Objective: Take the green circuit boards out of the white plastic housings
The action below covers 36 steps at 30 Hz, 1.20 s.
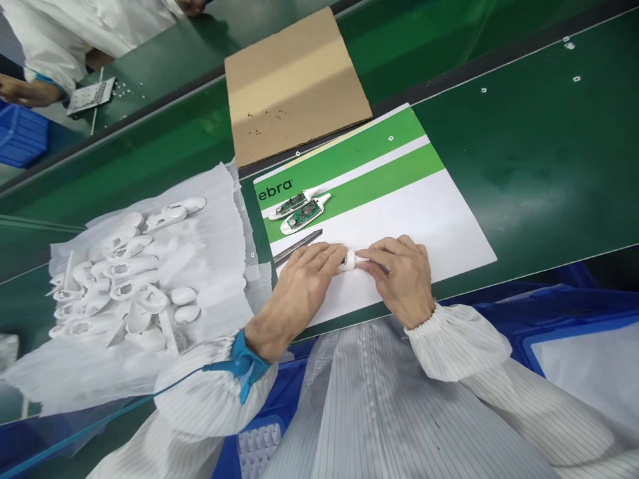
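Low on a white and green sheet (449,213), both my hands hold one small white plastic housing (350,260). My left hand (307,276) covers its left part, fingers laid over it. The narrow right end is pinched between thumb and fingers of my right hand (399,269). Most of the housing is hidden. Just beyond my left hand lie tweezers (299,246), partly covered by it. Farther up the sheet, two white half shells with green circuit boards (303,214) lie side by side, tips pointing right.
At left, many white shells (134,286) are heaped on white foam wrap (210,259). A cardboard sheet (299,80) lies behind. Small white square pieces (483,90) dot the green table (539,173). Across the table, a co-worker's hand (30,92) is beside a perforated plate (90,96).
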Motion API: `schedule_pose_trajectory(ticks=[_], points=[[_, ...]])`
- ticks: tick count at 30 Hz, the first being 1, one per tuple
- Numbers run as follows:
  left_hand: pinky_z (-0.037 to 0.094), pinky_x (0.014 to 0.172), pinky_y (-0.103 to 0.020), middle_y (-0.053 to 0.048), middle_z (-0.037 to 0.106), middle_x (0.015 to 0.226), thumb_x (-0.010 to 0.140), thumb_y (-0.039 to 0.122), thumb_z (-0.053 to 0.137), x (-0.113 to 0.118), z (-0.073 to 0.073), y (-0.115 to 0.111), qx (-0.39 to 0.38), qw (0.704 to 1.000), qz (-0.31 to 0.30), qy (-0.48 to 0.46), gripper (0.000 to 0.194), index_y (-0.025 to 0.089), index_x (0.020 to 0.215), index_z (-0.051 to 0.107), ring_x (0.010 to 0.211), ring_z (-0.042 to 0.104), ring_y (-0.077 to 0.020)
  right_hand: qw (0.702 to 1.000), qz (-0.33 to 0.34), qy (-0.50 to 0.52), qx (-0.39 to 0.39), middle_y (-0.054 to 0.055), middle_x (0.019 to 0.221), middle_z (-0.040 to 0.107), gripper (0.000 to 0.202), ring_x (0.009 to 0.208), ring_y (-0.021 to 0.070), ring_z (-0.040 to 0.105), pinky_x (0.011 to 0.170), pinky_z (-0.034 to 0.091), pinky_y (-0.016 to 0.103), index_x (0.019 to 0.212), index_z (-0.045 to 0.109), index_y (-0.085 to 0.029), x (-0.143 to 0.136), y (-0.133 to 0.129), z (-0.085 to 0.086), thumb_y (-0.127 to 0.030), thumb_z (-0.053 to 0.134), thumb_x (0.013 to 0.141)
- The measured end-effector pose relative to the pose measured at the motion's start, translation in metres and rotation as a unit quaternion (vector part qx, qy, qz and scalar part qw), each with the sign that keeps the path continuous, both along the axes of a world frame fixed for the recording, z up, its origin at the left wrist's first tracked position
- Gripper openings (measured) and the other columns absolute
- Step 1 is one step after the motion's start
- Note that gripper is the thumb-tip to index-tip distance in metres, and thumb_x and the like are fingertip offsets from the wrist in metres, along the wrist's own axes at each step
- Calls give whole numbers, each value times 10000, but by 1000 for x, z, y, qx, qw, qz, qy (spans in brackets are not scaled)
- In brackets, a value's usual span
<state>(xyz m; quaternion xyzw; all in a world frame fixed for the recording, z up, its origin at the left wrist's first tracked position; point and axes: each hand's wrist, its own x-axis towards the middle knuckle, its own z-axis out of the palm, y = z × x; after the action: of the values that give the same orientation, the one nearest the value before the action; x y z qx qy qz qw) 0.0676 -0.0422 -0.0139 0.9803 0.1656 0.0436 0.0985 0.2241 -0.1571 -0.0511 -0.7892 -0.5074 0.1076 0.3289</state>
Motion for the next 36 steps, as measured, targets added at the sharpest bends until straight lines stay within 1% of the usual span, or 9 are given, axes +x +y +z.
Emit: schedule_pose_trajectory(ticks=[10,15,20,22,25,29,32,34,36], points=[[507,988,-460,-73,690,1230,974,160,488,3,1,0,-46,999,27,-10,319,185,1286,550,1212,582,-261,1000,3,2,11,-15,907,703,175,815,173,504,728,285,358,948,759,-323,0,-1,0,-406,607,923],[518,992,-429,-67,689,1225,955,143,521,5,3,1,-79,996,31,-27,316,172,1266,562,1177,596,-236,1000,1,-2,12,-12,901,703,158,800,172,501,725,281,357,945,762,-328,0,0,0,-395,622,916],[492,1007,-473,-84,687,1233,964,151,508,4,1,2,-35,999,15,0,314,162,1274,558,1206,575,-263,1000,1,-2,12,-5,909,705,177,815,174,516,732,286,359,944,763,-325,0,0,-1,-398,603,928],[494,1003,-472,-90,684,1237,964,166,514,5,2,4,-35,999,11,1,315,159,1276,559,1203,574,-265,1000,1,-2,9,-7,908,704,171,813,175,514,731,286,360,944,762,-327,0,0,-1,-395,606,927],[536,936,-415,-72,717,1141,952,200,549,9,2,4,-59,998,19,-3,274,173,1220,595,1114,604,-245,1000,3,-1,7,-6,914,702,168,821,178,514,739,288,365,953,761,-329,0,-1,0,-393,608,926],[551,807,-346,-58,717,923,961,141,493,15,-1,-1,-15,999,42,3,194,177,1072,648,945,608,-224,1000,8,-1,-5,14,927,695,203,850,189,523,739,287,367,957,757,-310,2,0,2,-402,577,945],[537,780,-332,-65,694,884,956,172,526,17,-2,-2,-12,999,39,16,169,166,1070,651,939,601,-231,1000,24,-14,-11,27,954,679,278,883,203,519,729,280,359,1040,735,-312,0,9,2,-484,536,952],[533,764,-327,-67,682,894,935,245,593,17,0,0,-46,995,86,26,201,173,1114,648,933,613,-231,999,33,-32,-1,33,970,663,321,899,207,513,731,273,358,1092,717,-324,-2,16,2,-521,502,959],[535,804,-344,-74,680,991,897,340,658,17,4,2,-95,983,156,18,358,181,1214,612,955,631,-230,998,38,-50,11,38,980,646,324,903,203,504,735,266,361,1099,712,-329,-5,20,0,-512,477,973]])
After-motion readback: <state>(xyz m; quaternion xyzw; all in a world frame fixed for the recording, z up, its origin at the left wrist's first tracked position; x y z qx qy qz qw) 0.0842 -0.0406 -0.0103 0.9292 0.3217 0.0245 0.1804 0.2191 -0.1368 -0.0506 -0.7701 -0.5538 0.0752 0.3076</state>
